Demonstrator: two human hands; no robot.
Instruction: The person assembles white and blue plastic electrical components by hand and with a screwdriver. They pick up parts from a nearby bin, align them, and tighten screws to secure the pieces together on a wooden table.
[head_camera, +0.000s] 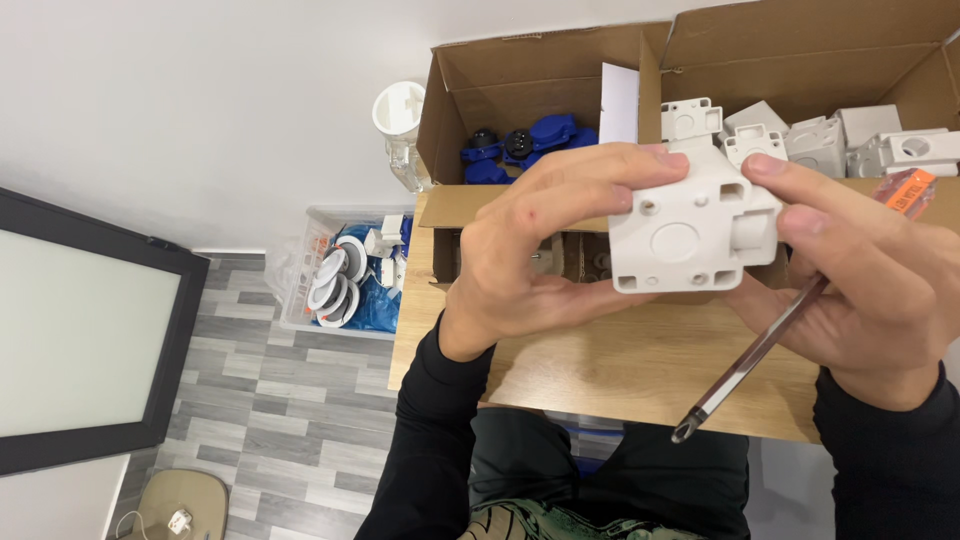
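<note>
White socket housing (693, 222) sits pinched between your left hand (540, 245) and right hand (865, 285), back facing you for inspection, screwdriver (770, 340) tucked in the right palm.

Bright, even indoor light, soft shadow beneath the fingers (590, 170) on the pale wooden table (620, 370), sharp focus centrally, slight wide-angle bending toward the edges.

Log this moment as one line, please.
left hand: grips white plastic housing | right hand: housing plus screwdriver | over wooden table | cardboard box behind
</note>
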